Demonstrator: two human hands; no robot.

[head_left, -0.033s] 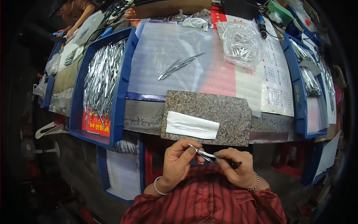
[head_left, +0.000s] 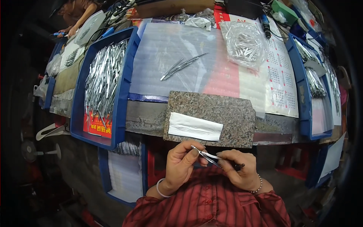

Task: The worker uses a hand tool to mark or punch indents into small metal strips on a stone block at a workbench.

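Note:
Close to my body, my left hand (head_left: 179,163) pinches one end of a pair of silvery metal tweezers (head_left: 214,163). My right hand (head_left: 242,173) is closed on the other part of it, thumb and fingers together. A narrow white strip shows along the tweezers between the hands; what it is I cannot make out. A dark tip sticks out past the right fingers. Just beyond the hands lies a speckled stone slab (head_left: 215,104) bearing a folded white paper (head_left: 194,127). Farther off, a few tweezers (head_left: 183,66) rest on a translucent plastic sheet (head_left: 159,45).
On the left, a blue tray (head_left: 129,68) holds a heap of metal tweezers. A clear bag of metal pieces (head_left: 245,45) lies at the back right. Another blue tray (head_left: 305,109) stands right, near a blue-handled tool (head_left: 266,27). A co-worker's arm (head_left: 84,20) shows far left.

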